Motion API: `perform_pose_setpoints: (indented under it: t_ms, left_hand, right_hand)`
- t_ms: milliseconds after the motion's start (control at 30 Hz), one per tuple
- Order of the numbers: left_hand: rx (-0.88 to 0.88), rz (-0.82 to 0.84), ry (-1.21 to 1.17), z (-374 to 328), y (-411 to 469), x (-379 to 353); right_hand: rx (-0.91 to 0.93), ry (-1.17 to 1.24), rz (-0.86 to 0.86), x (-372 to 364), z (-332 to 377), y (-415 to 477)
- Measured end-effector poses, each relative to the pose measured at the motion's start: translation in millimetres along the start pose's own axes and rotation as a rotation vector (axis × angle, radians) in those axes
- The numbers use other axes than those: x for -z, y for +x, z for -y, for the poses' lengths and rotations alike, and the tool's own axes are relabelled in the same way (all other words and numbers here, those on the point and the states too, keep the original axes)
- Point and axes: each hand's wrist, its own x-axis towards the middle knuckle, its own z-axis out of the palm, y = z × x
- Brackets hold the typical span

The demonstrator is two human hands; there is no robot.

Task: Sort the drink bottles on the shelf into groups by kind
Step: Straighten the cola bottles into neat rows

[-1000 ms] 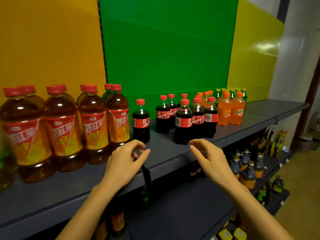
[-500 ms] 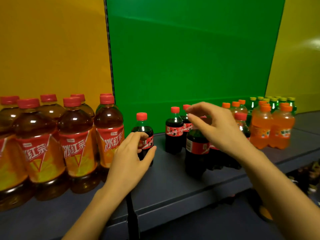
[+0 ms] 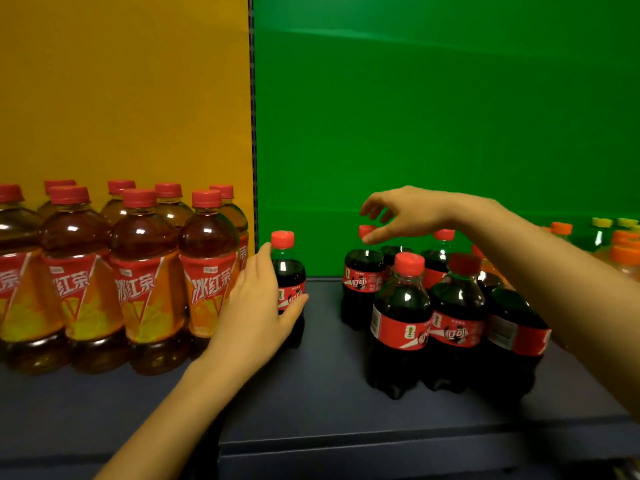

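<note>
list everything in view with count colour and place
tea bottles: eight showing, amber, red caps, shelf left
lone cola: one, dark, red cap, beside the tea
cola cluster: at least six, dark, red caps, shelf centre-right
orange sodas: few, orange, far right edge
green bottles: few, yellow caps, far right rear
shelf: one, dark grey
back panels: two, yellow left, green right
left hand: grips lone cola
right hand: fingers curved over a rear cola cap
</note>
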Motion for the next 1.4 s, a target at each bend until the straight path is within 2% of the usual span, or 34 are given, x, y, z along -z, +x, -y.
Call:
perform_pose_setpoints:
  t_ms: [233,367,733,1100,1200,1300,1333,1400]
  left_hand:
    - [0.134,0.104,0.023,-4,15,-2]
    - [0.190,0.138,-0.061,-1,24,-8]
    - [0.168,0.079,-0.313,17,31,-35]
    - [0.173,0.084,-0.439,24,33,-54]
    - [0.118,-0.006,-0.264,17,26,-52]
    - [-0.139,-0.166,-0.238,-8,16,-38]
    - [-0.210,-0.143,-0.292,-17,13,-34]
    - [-0.225,0.001,-0.427,-40,4,-27]
  right_hand:
    - [-0.005,-0.223,0.178,-12,2,30]
    - [-0.018,-0.265,0.173,-19,-2,40]
    - [0.149,-0.160,0.127,-20,3,46]
    - [0.076,-0.033,0.148,-25,7,53]
    - [0.078,0.002,0.104,-17,4,40]
    - [0.106,0.053,0.014,1,-5,13]
    - [0.105,0.069,0.017,7,-10,1]
    - [0.076,0.151,0.084,16,-22,-24]
